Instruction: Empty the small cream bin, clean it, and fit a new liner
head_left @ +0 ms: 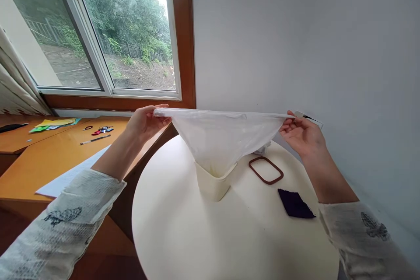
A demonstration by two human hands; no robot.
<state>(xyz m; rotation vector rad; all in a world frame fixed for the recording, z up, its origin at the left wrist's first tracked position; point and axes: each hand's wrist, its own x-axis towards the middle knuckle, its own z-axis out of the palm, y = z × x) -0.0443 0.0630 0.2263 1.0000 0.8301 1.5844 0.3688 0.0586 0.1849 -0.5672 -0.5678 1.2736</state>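
Note:
A thin white plastic bag (223,133) is stretched wide between my hands, its lower part narrowing into a small cream bin (213,188) on a round white table. My left hand (147,121) pinches the bag's left upper corner. At the right upper corner my right hand (302,133) grips the bag between thumb and fingers. The bag's top edge is pulled nearly straight, above the bin's rim. The inside of the bin is hidden by the bag.
On the round table (170,227) lie a brown ring frame (251,167), a dark folded cloth (295,204) and a crumpled clear piece behind the bag. An orange desk (26,175) at left holds paper (77,173), a pen (95,139) and keys (103,130). A wall stands behind.

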